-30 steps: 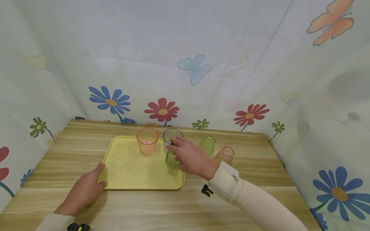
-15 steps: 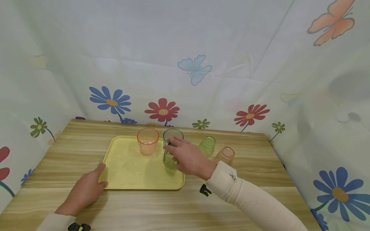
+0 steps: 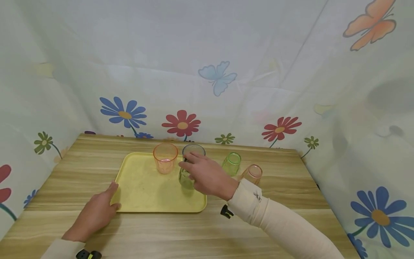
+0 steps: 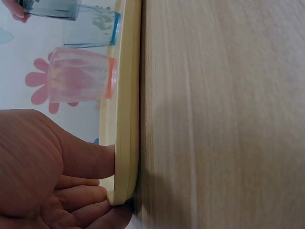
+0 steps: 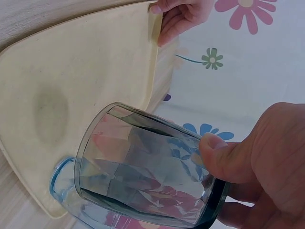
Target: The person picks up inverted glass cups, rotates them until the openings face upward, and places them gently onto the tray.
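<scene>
My right hand [image 3: 211, 176] grips a grey-green drinking glass [image 3: 186, 180] over the right part of the yellow tray [image 3: 152, 198]. In the right wrist view, thumb and fingers pinch the thick dark end of the glass [image 5: 147, 167], and its thin rim points towards the tray. The left wrist view has it raised off the tray. An orange-pink glass [image 3: 165, 160] and a blue glass [image 3: 194, 149] stand upright at the tray's back edge, the blue one partly hidden by my right hand. My left hand [image 3: 97, 210] holds the tray's left rim, its thumb [image 4: 90, 160] against the edge.
Right of the tray, a green glass [image 3: 231, 164] and a peach glass [image 3: 252, 174] stand on the wooden table [image 3: 155, 233]. My right forearm partly covers the peach one. Behind the table hangs a white curtain [image 3: 155, 79] printed with flowers and butterflies.
My right hand has moved a little to the left over the tray, carrying the grey-green glass. My left hand, the tray and the other glasses have stayed put.
</scene>
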The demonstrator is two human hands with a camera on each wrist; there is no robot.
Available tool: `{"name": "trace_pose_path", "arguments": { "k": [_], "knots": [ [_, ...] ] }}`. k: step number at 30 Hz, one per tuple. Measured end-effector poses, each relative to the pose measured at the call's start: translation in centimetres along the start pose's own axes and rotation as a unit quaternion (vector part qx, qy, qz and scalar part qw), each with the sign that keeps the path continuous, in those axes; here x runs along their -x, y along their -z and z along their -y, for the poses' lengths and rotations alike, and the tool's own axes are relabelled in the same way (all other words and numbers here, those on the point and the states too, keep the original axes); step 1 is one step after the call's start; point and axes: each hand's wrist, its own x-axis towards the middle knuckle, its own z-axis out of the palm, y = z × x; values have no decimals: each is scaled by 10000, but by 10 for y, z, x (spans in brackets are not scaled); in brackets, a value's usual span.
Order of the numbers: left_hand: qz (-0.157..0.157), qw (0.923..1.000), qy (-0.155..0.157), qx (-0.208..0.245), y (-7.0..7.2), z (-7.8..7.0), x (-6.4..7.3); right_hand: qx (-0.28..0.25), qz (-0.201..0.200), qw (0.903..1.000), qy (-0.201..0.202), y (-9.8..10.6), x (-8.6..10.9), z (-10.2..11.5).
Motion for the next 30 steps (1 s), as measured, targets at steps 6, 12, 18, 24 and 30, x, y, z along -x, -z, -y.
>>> {"name": "trace_pose_path", "arguments": {
  "k": [6, 12, 18, 24, 30],
  "knots": [
    [14, 10000, 8, 7, 0, 0, 0, 59, -19, 10000, 33, 3, -1, 3],
    [-19, 10000, 10, -6, 0, 0, 1, 52, 44, 10000, 20, 5, -4, 6],
    [22, 10000, 32, -1, 1, -1, 1, 113, 15, 9999, 79, 2, -8, 8],
    [13, 10000, 33, 13, 1, -1, 1, 65, 126, 9999, -2, 4, -10, 12],
    [10, 10000, 20, -13, 1, -1, 0, 129, 149, 9998, 77, 7, -13, 17]
  ]
}}
